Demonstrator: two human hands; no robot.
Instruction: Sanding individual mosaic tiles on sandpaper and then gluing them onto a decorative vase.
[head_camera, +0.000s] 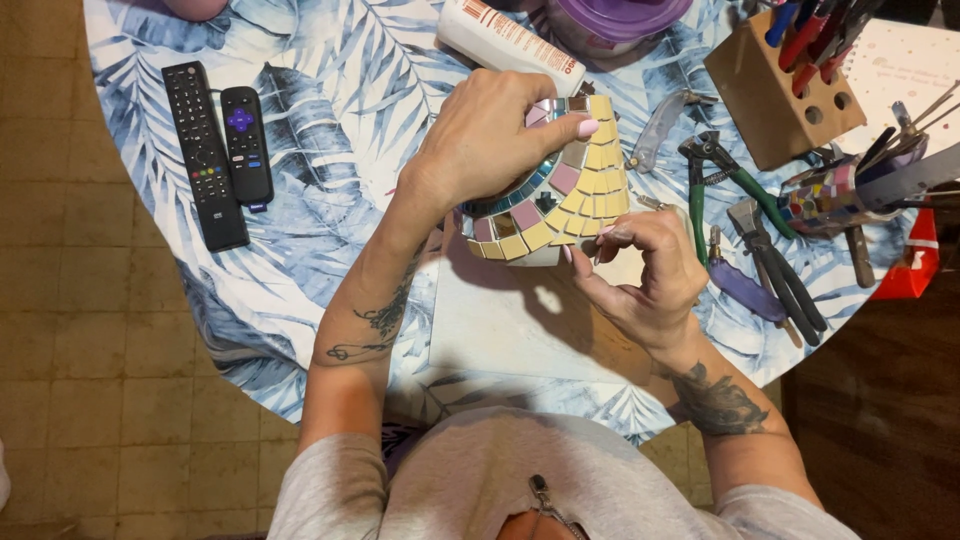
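Left hand (490, 135) clamped over the mosaic piece (560, 195) — right hand (645, 270) curled, fingertips pinched at its lower edge.

White tube (510, 42), red-printed label, lying top centre.

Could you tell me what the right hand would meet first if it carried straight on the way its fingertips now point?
Most likely the mosaic piece: the right hand points its pinched fingertips up-left at the lower yellow-tiled edge, almost touching. Whether they already touch is unclear.
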